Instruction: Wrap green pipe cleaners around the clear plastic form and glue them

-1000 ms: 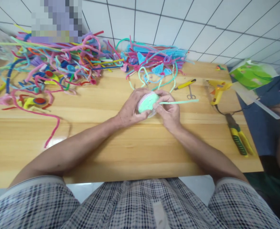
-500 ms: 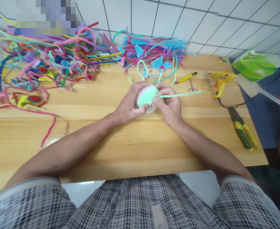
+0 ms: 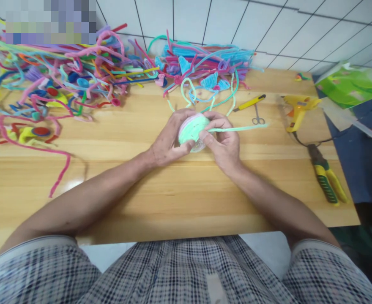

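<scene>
Between my hands, above the wooden table (image 3: 173,198), is a round coil of mint-green pipe cleaner (image 3: 192,128) with a lilac band along its far left side and a pale, clear-looking part underneath. My left hand (image 3: 170,139) is closed around its left side, the thumb pressed on the front. On the right, my right hand (image 3: 222,141) pinches the mint-green pipe cleaner where its loose tail (image 3: 243,128) leaves the coil and points to the right. The right fingers behind the coil are partly hidden.
Tangled coloured pipe cleaners (image 3: 87,80) lie at the back left, and blue and pink bundles (image 3: 208,63) at the back middle. To the right are a yellow utility knife (image 3: 250,102), small scissors (image 3: 258,120), a yellow glue gun (image 3: 298,112), pliers (image 3: 325,179) and a green package (image 3: 351,86).
The view has shifted slightly. My hands keep nearly the same grip on the coil, and the loose tail's outer end sits a little lower, now by the scissors' handles.
</scene>
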Demonstrator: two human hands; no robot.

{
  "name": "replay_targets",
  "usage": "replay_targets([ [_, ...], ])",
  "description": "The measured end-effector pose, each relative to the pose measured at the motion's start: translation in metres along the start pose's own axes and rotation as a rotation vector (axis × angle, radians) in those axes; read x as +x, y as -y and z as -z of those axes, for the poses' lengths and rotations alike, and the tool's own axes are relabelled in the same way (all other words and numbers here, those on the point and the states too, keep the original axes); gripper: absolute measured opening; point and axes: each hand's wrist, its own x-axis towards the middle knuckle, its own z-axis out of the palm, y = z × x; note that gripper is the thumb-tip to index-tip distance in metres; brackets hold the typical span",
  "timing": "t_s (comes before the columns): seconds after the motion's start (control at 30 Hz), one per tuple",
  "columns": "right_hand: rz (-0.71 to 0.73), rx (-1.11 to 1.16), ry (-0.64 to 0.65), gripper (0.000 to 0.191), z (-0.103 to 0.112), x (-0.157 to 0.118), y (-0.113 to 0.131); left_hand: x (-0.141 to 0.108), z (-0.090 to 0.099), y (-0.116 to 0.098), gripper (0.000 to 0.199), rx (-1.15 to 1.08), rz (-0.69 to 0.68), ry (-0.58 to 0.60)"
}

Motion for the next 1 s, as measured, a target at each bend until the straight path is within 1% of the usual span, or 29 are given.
replay_targets([
  [0.13, -0.052, 0.01, -0.016, 0.036, -0.004, -0.004, 0.005, -0.001, -0.001, -0.001, 0.074, 0.029, 0.01, 0.009],
  [0.17, -0.077, 0.018, -0.018, 0.041, -0.004, -0.005, 0.006, -0.001, -0.001, -0.001, 0.073, 0.036, 0.007, 0.013],
  [0.23, -0.152, 0.045, 0.009, 0.059, -0.002, -0.008, 0.006, -0.002, -0.001, -0.002, 0.073, 0.05, -0.008, 0.013],
  [0.27, -0.192, 0.058, 0.041, 0.068, 0.001, -0.008, 0.005, -0.002, -0.001, -0.003, 0.073, 0.06, -0.02, 0.01],
  [0.33, -0.253, 0.075, 0.135, 0.079, 0.006, -0.007, 0.005, -0.002, -0.002, -0.006, 0.073, 0.081, -0.047, 0.017],
  [0.43, -0.274, 0.075, 0.26, 0.084, 0.014, -0.002, 0.004, 0.001, -0.003, -0.009, 0.071, 0.06, -0.074, 0.039],
  [0.5, -0.244, 0.079, 0.301, 0.083, 0.017, 0.001, 0.001, 0.002, -0.003, -0.009, 0.072, 0.018, -0.085, 0.049],
  [0.6, -0.202, 0.089, 0.288, 0.084, 0.02, 0.001, -0.006, -0.002, -0.002, -0.009, 0.078, 0.003, -0.073, 0.042],
  [0.7, -0.196, 0.097, 0.2, 0.088, 0.021, -0.002, -0.012, -0.007, 0.003, -0.016, 0.075, 0.086, -0.027, -0.015],
  [0.77, -0.183, 0.114, 0.097, 0.088, 0.022, -0.003, -0.015, -0.006, 0.01, -0.03, 0.064, 0.194, 0.005, -0.04],
  [0.8, -0.177, 0.128, 0.039, 0.088, 0.022, -0.003, -0.016, -0.003, 0.014, -0.041, 0.06, 0.254, 0.011, -0.027],
  [0.87, -0.176, 0.155, -0.045, 0.089, 0.021, -0.002, -0.015, 0.008, 0.023, -0.07, 0.059, 0.353, -0.015, 0.032],
  [0.93, -0.19, 0.168, -0.059, 0.089, 0.019, -0.002, -0.012, 0.022, 0.029, -0.107, 0.059, 0.391, -0.075, 0.133],
  [1.0, -0.236, 0.152, -0.012, 0.088, 0.014, -0.005, -0.006, 0.033, 0.029, -0.148, 0.05, 0.351, -0.073, 0.222],
])
